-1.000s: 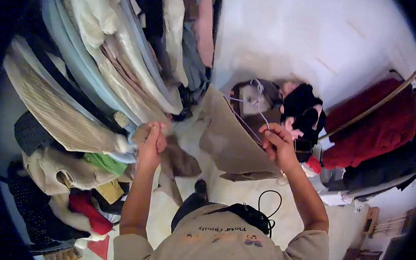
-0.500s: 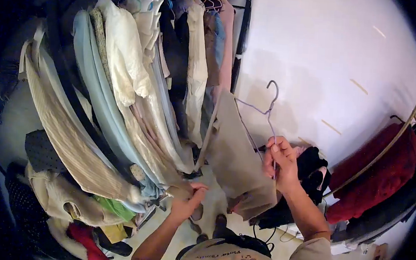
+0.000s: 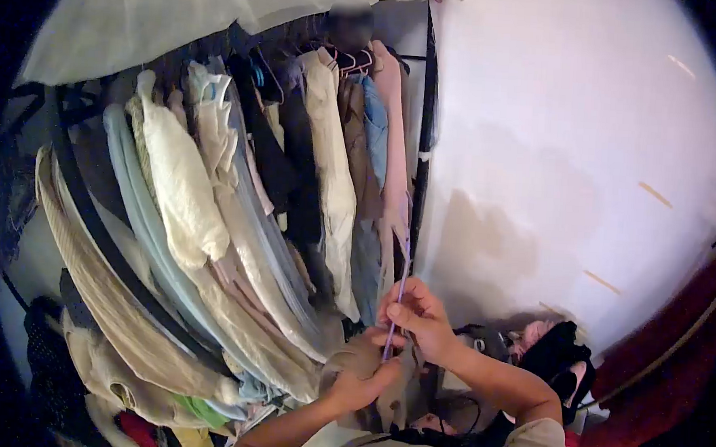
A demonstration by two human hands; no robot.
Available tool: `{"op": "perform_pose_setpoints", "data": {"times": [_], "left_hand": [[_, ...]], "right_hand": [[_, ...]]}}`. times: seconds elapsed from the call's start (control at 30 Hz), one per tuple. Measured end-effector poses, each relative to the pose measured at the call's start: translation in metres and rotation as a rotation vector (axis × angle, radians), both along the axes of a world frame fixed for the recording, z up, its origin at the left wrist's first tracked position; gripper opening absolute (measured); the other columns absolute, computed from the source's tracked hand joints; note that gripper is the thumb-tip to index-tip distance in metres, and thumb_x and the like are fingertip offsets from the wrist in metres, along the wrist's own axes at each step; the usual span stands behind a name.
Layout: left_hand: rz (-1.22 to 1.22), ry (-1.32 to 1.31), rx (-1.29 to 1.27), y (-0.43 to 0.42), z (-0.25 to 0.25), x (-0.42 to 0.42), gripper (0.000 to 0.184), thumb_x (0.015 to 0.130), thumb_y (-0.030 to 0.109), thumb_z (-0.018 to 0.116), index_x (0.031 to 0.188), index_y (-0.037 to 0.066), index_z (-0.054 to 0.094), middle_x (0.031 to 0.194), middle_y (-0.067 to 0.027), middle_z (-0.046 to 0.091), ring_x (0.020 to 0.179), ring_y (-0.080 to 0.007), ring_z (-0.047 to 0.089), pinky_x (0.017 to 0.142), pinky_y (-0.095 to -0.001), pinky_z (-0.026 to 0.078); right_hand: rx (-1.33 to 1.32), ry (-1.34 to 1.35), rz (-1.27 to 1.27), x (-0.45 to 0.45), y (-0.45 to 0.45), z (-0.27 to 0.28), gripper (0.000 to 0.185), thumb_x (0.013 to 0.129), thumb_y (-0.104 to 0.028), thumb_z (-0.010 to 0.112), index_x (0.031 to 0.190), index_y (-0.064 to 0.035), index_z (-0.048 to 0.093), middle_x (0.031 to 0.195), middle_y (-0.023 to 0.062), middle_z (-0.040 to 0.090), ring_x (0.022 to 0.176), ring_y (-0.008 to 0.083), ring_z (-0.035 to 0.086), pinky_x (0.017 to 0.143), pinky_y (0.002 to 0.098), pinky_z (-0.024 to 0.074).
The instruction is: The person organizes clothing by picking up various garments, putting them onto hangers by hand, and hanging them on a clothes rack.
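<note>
A thin purple hanger (image 3: pixel 403 284) stands nearly edge-on in front of my body, with a grey-brown garment (image 3: pixel 351 361) hanging low around my hands. My right hand (image 3: pixel 422 320) is closed around the hanger's wire. Just below it, my left hand (image 3: pixel 366 382) has its fingers closed at the garment and the lower end of the hanger. Part of the garment is hidden behind my hands and forearms.
Many clothes, among them a white garment (image 3: pixel 183 186) and a pink one (image 3: pixel 391 136), hang from a rack at the left. A pale cover (image 3: pixel 199 13) drapes over its top. Dark red clothing (image 3: pixel 649 392) hangs at the right. Black clothes (image 3: pixel 557 355) are piled by the wall.
My view has tilted up towards the rack. The hanger in my right hand has moved left and turned edge-on. My left hand has come over to the garment beside my right hand.
</note>
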State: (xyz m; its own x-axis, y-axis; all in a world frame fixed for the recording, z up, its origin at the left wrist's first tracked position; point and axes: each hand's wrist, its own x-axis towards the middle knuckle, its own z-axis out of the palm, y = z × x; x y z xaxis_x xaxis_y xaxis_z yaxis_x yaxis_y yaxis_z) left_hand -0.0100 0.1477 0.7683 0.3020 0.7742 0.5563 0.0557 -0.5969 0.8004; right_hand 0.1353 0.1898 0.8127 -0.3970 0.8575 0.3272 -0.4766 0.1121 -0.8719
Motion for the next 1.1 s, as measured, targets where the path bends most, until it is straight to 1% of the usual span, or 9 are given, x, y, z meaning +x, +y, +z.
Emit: {"op": "perform_pose_setpoints", "data": {"times": [0.23,0.27,0.4,0.53,0.77,0.8,0.9,1.0,1.1], "left_hand": [[0.019,-0.22,-0.41,0.016,0.032,-0.027,0.026,0.084,0.008,0.056,0.109,-0.001,0.056,0.07,0.0005,0.054,0.06,-0.0062,0.049,0.054,-0.0222,0.04],[0.055,-0.209,-0.41,0.016,0.034,-0.036,0.026,0.083,0.007,0.057,0.108,-0.002,0.057,0.071,0.0002,0.053,0.06,-0.006,0.048,0.051,-0.0218,0.037],[0.067,-0.017,-0.317,0.012,0.07,-0.078,0.028,0.08,0.004,0.056,0.107,-0.004,0.059,0.065,0.0022,0.052,0.056,-0.0043,0.046,0.05,-0.0212,0.036],[-0.029,-0.219,-0.541,0.001,0.062,-0.112,0.03,0.078,0.001,0.055,0.108,-0.004,0.059,0.062,0.0028,0.051,0.053,-0.0047,0.045,0.049,-0.0205,0.034],[0.03,-0.195,-0.624,0.012,0.077,-0.127,0.031,0.077,0.001,0.055,0.108,-0.004,0.059,0.062,0.0026,0.051,0.053,-0.0049,0.045,0.049,-0.0207,0.034],[0.053,-0.198,-0.63,0.016,0.079,-0.126,0.031,0.077,0.001,0.055,0.108,-0.004,0.059,0.062,0.0026,0.051,0.053,-0.005,0.045,0.049,-0.0207,0.034],[0.124,-0.203,-0.625,0.026,0.086,-0.118,0.032,0.077,0.001,0.055,0.108,-0.004,0.059,0.062,0.0025,0.051,0.053,-0.005,0.045,0.049,-0.0207,0.034],[0.186,-0.222,-0.629,0.039,0.092,-0.105,0.032,0.077,0.001,0.055,0.108,-0.004,0.059,0.062,0.0024,0.051,0.053,-0.0051,0.045,0.049,-0.0208,0.034],[0.233,-0.235,-0.627,0.049,0.096,-0.094,0.032,0.076,0.001,0.055,0.108,-0.005,0.059,0.062,0.0023,0.052,0.053,-0.0052,0.045,0.049,-0.0209,0.033]], "right_hand": [[0.224,-0.296,0.15,0.008,0.071,0.019,0.007,0.092,-0.011,0.054,0.095,-0.0039,0.053,0.084,0.0043,0.059,0.077,0.0101,0.057,0.065,0.0259,0.0487],[0.269,-0.378,0.039,0.01,0.078,0.021,0.01,0.092,-0.012,0.053,0.089,-0.0028,0.055,0.074,0.0044,0.059,0.065,0.0109,0.057,0.06,0.0257,0.0481],[0.225,-0.23,-0.186,0.021,0.115,0.02,0.016,0.092,-0.015,0.054,0.085,-0.0016,0.056,0.066,0.0044,0.058,0.054,0.0118,0.055,0.052,0.0256,0.0453],[0.218,-0.171,-0.366,0.018,0.185,0.021,0.018,0.092,-0.017,0.054,0.084,-0.0019,0.056,0.063,0.0035,0.057,0.052,0.0111,0.053,0.049,0.0245,0.0436],[0.331,-0.097,-0.461,-0.017,0.294,0.044,0.017,0.092,-0.017,0.054,0.088,-0.0007,0.059,0.061,0.0021,0.055,0.054,0.0082,0.053,0.05,0.022,0.0419],[0.448,-0.15,-0.469,-0.021,0.309,0.048,0.018,0.09,-0.016,0.057,0.097,0.001,0.058,0.072,0.0072,0.059,0.064,0.0137,0.057,0.06,0.0263,0.046],[1.098,-0.365,-1.201,-0.04,0.351,0.08,0.033,0.086,-0.018,0.062,0.11,0.0014,0.052,0.091,0.015,0.06,0.081,0.0235,0.059,0.076,0.0332,0.0469],[0.94,-0.357,-1.341,-0.053,0.39,0.104,0.053,0.081,-0.022,0.066,0.123,0.0005,0.042,0.11,0.0211,0.056,0.098,0.0309,0.057,0.088,0.0369,0.0427],[0.66,-0.225,-0.838,-0.081,0.417,0.106,0.066,0.079,-0.025,0.068,0.131,-0.0013,0.035,0.114,0.0217,0.057,0.102,0.0321,0.058,0.089,0.0369,0.0435]]}}
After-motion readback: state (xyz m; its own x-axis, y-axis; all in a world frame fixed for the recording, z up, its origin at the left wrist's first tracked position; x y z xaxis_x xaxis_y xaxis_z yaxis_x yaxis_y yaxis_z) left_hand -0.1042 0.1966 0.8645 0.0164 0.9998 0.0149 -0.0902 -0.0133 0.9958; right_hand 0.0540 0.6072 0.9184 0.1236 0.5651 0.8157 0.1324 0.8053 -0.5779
